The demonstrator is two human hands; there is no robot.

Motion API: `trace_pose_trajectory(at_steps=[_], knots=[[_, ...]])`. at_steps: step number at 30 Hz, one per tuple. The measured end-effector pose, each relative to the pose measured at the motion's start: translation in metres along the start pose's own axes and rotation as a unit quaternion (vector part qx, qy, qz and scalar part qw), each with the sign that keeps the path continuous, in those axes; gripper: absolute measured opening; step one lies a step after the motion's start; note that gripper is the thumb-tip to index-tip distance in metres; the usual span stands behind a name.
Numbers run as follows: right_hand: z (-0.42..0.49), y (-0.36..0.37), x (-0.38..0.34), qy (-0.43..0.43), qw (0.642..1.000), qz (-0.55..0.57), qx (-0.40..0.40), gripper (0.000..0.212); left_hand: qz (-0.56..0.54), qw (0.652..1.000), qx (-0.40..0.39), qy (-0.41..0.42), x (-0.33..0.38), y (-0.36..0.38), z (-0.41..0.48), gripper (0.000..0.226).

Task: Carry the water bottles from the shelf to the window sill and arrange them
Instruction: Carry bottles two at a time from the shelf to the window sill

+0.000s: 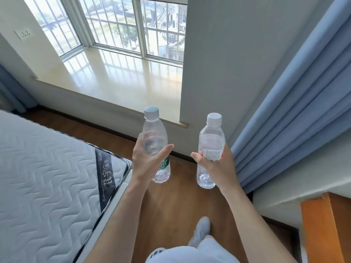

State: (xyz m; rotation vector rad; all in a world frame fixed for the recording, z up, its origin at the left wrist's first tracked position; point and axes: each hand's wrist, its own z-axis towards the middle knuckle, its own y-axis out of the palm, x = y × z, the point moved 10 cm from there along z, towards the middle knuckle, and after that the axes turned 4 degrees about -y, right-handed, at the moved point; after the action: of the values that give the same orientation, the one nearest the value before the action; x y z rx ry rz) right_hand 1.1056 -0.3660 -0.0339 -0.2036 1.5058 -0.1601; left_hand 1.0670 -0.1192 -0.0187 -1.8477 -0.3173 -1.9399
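My left hand (147, 162) grips a clear water bottle with a green label (154, 137), upright, its pale cap on top. My right hand (218, 166) grips a second clear water bottle with a white label (210, 143) and a white cap, also upright. Both bottles hang in the air over the wooden floor, a short way in front of the cream window sill (121, 80). The sill lies ahead and to the left, wide and glossy, with nothing on it. The shelf is out of view.
A white quilted mattress (45, 179) fills the left side. A white wall pillar (228, 54) and blue curtain (296, 114) stand on the right. An orange wooden piece of furniture (326, 228) sits at the lower right. Wooden floor (171, 205) runs between them, with my foot (201, 230) on it.
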Motion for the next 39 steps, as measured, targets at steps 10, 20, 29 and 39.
trace_pose_trajectory(at_steps=[10,20,29,39], knots=[[0.178,0.072,0.008,-0.029,0.997,-0.006,-0.07,0.067,0.023,0.997,0.08,-0.003,-0.025,0.0,0.143,0.049],[0.342,0.163,-0.023,-0.06,0.977,0.018,-0.204,0.063,0.073,0.972,0.225,-0.009,-0.01,-0.018,0.259,0.048],[0.386,0.265,-0.019,-0.064,0.95,0.024,-0.305,0.06,0.072,0.935,0.345,-0.047,-0.033,-0.078,0.289,0.066],[0.427,0.434,-0.044,-0.097,0.918,0.013,-0.385,0.056,0.062,0.895,0.43,-0.099,-0.087,-0.182,0.356,0.067]])
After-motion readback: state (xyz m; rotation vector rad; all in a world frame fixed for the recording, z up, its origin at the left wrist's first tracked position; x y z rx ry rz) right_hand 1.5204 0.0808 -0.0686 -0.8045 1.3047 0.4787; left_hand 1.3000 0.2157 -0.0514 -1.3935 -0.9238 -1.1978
